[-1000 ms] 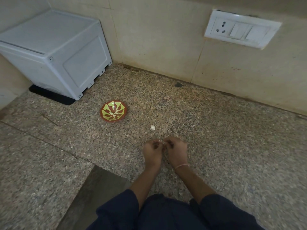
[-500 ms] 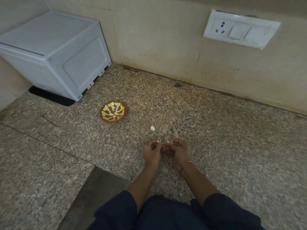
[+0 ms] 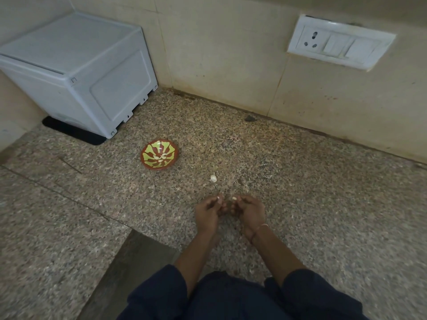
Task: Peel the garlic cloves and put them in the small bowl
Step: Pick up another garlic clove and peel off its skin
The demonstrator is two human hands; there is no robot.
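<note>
Low over the granite counter, my two hands are a small gap apart with fingers curled. My right hand (image 3: 250,211) pinches a small white garlic clove (image 3: 234,199) at its fingertips. My left hand (image 3: 208,212) pinches a pale scrap (image 3: 218,198) that looks like garlic skin. Another unpeeled clove (image 3: 213,178) lies on the counter just beyond my hands. The small red bowl with a green-yellow pattern (image 3: 147,163) stands further back to the left. A few peeled cloves (image 3: 161,156) lie in it.
A white plastic appliance box (image 3: 76,72) on a black mat fills the back left corner. The tiled wall carries a socket and switch plate (image 3: 339,42). A small dark stone (image 3: 250,118) lies by the wall. The counter edge steps down at front left.
My hands were pressed together on the clove and have drawn a little apart. My right hand has turned palm-up, and the clove stays at its fingertips.
</note>
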